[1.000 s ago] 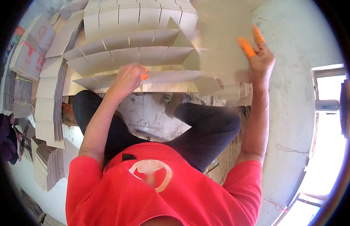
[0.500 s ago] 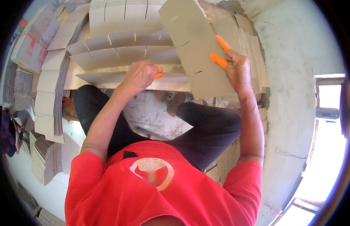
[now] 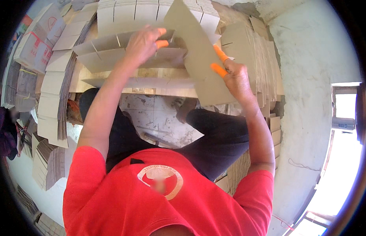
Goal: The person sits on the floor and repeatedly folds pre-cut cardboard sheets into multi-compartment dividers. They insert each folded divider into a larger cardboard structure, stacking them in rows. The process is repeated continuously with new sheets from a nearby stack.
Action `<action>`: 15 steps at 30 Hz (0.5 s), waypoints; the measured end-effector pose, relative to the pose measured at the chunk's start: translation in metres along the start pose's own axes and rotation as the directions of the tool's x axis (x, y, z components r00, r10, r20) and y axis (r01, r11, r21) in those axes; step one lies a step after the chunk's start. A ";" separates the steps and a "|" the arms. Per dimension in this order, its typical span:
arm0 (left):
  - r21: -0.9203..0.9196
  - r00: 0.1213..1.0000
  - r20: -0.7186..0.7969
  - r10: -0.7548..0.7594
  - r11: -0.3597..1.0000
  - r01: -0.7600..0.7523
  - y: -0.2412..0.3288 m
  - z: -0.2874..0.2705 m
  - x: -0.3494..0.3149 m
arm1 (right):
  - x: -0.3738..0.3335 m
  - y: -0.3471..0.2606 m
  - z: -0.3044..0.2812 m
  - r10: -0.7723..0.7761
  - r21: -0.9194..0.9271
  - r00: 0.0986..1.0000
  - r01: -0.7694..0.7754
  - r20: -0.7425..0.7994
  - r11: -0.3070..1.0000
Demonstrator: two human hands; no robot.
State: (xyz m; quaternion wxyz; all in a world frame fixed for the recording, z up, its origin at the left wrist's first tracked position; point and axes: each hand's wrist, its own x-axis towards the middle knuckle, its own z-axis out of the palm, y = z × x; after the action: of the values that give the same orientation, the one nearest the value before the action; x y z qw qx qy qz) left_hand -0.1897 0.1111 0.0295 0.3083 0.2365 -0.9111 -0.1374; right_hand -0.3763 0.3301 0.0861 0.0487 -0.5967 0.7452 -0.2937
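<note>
My right hand [image 3: 237,78], with orange finger covers on thumb and forefinger, holds a flat grey-brown cardboard sheet [image 3: 196,51] by its right edge. The sheet is tilted, its upper end reaching toward the far stack. My left hand [image 3: 141,45], with the same orange covers, is over a rear slotted cardboard strip [image 3: 104,43]. Its covered thumb and forefinger are apart near the strip's top edge. Just in front stands another cardboard strip [image 3: 100,61]. A third strip [image 3: 143,82] lies along the near edge of the wooden board [image 3: 155,73]. The sheet hides the strips' right ends.
Slotted cardboard is stacked at the far side [image 3: 131,11]. A long overlapping cardboard row [image 3: 49,100] runs along the left, and more cardboard sheets [image 3: 265,59] lean at right beside the pale wall [image 3: 309,59]. A white carton [image 3: 35,49] sits far left. My legs are below the board.
My left hand has moved away from me, from the near strip to the rear strip, and its thumb and forefinger have parted. The sheet in my right hand has shifted slightly left and turned.
</note>
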 end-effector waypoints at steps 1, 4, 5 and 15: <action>0.033 0.999 0.003 0.035 0.999 -0.035 -0.014 0.005 0.010 | 0.002 -0.002 0.002 -0.011 0.020 1.000 0.011 0.013 1.000; 0.151 0.993 0.108 0.045 0.987 -0.061 -0.046 0.021 0.034 | 0.009 -0.004 0.003 -0.013 0.067 0.997 0.008 0.081 0.998; 0.209 0.979 0.202 -0.023 0.978 -0.020 -0.049 0.023 0.041 | 0.012 -0.005 -0.001 0.006 0.077 0.993 -0.015 0.122 0.997; 0.144 0.954 0.266 -0.140 0.984 0.104 -0.072 0.049 0.049 | 0.038 -0.004 0.008 -0.094 0.022 0.978 0.092 0.186 0.996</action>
State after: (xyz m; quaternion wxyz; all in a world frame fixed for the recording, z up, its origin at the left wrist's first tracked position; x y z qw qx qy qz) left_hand -0.2295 0.0299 -0.0126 0.1537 0.2904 -0.9356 -0.1289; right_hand -0.3802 0.2919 0.0915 0.1085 -0.6554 0.7067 -0.2434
